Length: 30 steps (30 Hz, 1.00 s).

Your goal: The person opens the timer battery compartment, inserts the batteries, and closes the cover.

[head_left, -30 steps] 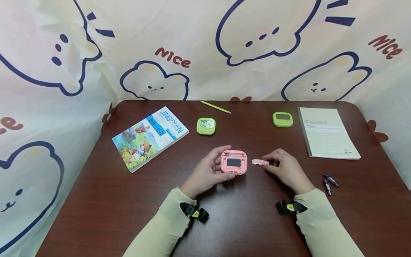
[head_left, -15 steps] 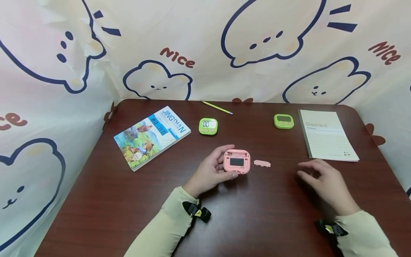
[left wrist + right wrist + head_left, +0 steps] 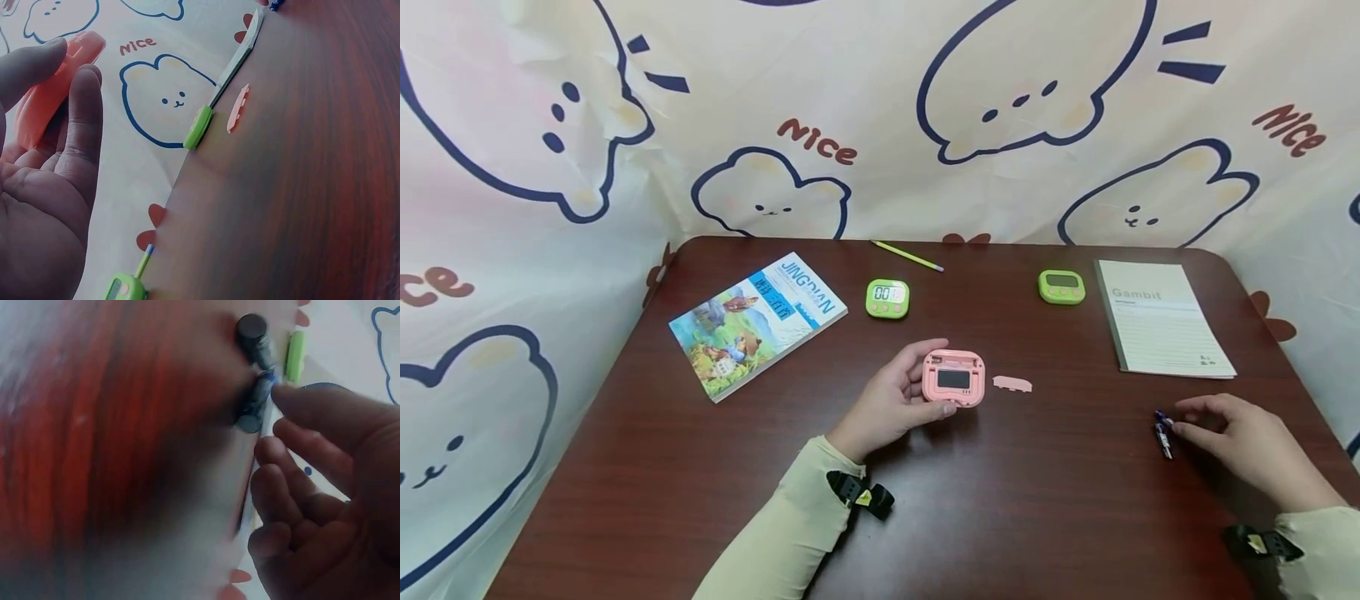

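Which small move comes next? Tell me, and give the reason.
Probably the right hand should pinch one of the two batteries and lift it. That hand's fingertips are right at them, the left hand holds the pink timer with its slot seemingly uncovered, and the small pink cover lies apart on the table.

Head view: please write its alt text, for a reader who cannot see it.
A person's left hand holds a small pink device at a brown table, while the right hand is at two small batteries. A pink piece lies between the hands. Farther back are a book, a pencil, two green devices and a notebook.
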Tool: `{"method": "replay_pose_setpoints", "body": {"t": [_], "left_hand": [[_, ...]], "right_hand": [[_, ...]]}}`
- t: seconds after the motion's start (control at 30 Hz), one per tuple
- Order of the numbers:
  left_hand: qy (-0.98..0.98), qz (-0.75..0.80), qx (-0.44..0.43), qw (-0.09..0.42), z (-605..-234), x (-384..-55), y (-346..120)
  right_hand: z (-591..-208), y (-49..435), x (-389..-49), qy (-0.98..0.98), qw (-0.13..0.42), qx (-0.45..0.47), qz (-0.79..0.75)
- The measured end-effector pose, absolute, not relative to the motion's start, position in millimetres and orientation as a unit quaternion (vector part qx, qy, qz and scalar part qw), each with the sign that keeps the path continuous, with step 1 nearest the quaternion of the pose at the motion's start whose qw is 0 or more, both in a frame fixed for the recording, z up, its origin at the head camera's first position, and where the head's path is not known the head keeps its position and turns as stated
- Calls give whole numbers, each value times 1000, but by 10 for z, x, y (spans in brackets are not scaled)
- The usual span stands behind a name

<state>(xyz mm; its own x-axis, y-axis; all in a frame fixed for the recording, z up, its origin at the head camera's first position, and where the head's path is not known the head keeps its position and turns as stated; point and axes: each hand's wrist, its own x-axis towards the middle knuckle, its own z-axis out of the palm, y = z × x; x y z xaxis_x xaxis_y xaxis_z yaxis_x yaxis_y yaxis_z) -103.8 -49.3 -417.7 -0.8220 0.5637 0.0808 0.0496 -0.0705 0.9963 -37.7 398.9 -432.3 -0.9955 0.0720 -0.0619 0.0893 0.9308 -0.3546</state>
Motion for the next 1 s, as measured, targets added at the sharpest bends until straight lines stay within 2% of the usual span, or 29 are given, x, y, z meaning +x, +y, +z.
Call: {"method": "replay_pose_setpoints", "body": {"t": [0.33, 0.67, 1.0], "left_hand": [[650, 700, 229, 189, -4159, -1035, -513], [652, 697, 236, 185, -4134, -1034, -517], [650, 697, 237, 188, -4136, -1003, -488]], "right_hand": [[-4339, 4031, -480, 980, 54, 48, -184], [-4200, 3784, -529, 969, -76, 17, -236], [-3891, 2997, -554, 919, -115, -18, -377]]}}
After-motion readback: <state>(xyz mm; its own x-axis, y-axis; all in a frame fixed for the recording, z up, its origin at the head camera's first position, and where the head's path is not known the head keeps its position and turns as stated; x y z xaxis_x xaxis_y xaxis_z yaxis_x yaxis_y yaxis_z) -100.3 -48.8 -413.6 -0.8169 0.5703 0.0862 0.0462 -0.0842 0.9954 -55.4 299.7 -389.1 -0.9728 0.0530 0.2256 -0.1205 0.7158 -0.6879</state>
